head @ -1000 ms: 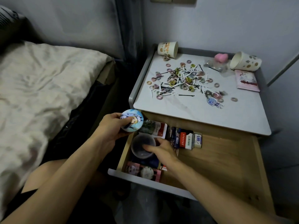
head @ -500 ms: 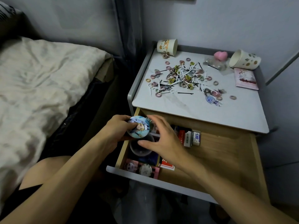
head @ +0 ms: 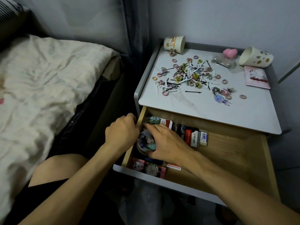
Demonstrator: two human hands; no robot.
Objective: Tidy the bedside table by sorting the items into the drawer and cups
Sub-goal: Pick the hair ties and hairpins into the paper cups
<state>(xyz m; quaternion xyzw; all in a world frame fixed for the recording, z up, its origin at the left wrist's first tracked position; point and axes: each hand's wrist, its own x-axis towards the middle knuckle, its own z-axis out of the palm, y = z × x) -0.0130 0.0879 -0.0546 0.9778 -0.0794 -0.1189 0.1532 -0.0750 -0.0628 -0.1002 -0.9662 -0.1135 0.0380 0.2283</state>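
Left: we see a rumpled cream fabric bedsheet (head: 48, 82). Behind it we note a dark hanging curtain (head: 135, 25).

A single head-worn view looks forward and down, close over the open drawer (head: 227, 153) and bedside table (head: 211, 108).

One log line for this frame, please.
phase: stowing | left hand, right hand: both grip badge | place: drawer, left side | table: hair ties and pins unsorted | orange cup, dotted cup: on their sides

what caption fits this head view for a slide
Left hand and right hand hold a round badge in the open drawer; hair ties and pins cover the table.
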